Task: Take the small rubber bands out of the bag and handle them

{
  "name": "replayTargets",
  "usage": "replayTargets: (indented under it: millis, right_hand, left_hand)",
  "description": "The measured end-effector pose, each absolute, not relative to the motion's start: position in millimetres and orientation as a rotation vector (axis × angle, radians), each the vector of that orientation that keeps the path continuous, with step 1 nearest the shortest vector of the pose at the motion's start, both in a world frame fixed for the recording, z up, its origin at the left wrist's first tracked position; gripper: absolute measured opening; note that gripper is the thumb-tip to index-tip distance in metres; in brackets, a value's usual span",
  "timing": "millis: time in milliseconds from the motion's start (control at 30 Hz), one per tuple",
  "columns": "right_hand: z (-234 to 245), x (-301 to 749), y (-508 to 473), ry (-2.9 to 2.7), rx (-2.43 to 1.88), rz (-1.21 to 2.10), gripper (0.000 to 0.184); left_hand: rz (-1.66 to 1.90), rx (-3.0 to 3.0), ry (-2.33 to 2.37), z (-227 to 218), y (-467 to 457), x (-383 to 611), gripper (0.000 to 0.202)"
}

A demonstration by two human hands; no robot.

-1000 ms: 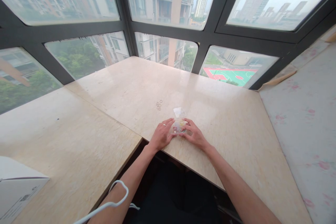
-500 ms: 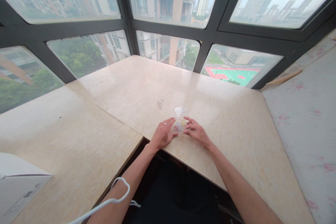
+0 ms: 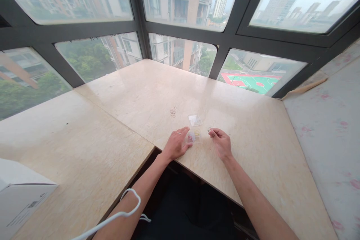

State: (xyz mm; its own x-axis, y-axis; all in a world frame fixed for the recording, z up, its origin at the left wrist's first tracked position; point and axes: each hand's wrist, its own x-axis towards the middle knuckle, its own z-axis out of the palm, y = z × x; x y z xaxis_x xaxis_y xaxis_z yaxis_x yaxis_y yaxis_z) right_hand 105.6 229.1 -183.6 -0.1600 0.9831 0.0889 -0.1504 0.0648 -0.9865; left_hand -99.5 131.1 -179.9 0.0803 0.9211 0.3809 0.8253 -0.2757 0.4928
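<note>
My left hand [image 3: 176, 145] steadies a small clear plastic box [image 3: 199, 140] on the tabletop, with thumb and fingers around its left side. Inside the box are yellow-gold rings [image 3: 197, 132] at the upper right and reddish rings [image 3: 190, 139] at the lower left. Just to the right of the box, my right hand [image 3: 221, 143] is closed in a pinch on small silvery rings [image 3: 209, 130]; how many is hidden by the fingers. A clear square lid [image 3: 195, 120] lies flat behind the box.
Several thin rings [image 3: 173, 112] lie loose on the stone-look tabletop [image 3: 135, 93], beyond my left hand. A white box [image 3: 25, 198] stands at the left. A white cable [image 3: 112, 215] crosses my left forearm. Dark-framed windows and a floral wall [image 3: 323, 131] border the top.
My right hand has come away from the clear box to the right, pinching silvery rings taken from its lower right. My left hand stays at the box.
</note>
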Motion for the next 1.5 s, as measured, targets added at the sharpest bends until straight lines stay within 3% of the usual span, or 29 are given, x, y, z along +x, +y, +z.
replayTargets:
  millis: [733, 1100, 1500]
  right_hand:
    - [-132, 27, 263, -1.279, -0.954, 1.614, 0.042]
    - [-111, -36, 295, -1.223, -1.078, 1.758, 0.012]
    - [-109, -46, 326, -1.025, -1.175, 1.688, 0.027]
  left_hand:
    - [0.909, 2.136, 1.765, -172, 128, -101, 0.073]
    - [0.879, 2.096, 1.771, -171, 131, -102, 0.074]
    - [0.879, 2.080, 1.770, -171, 131, -102, 0.074]
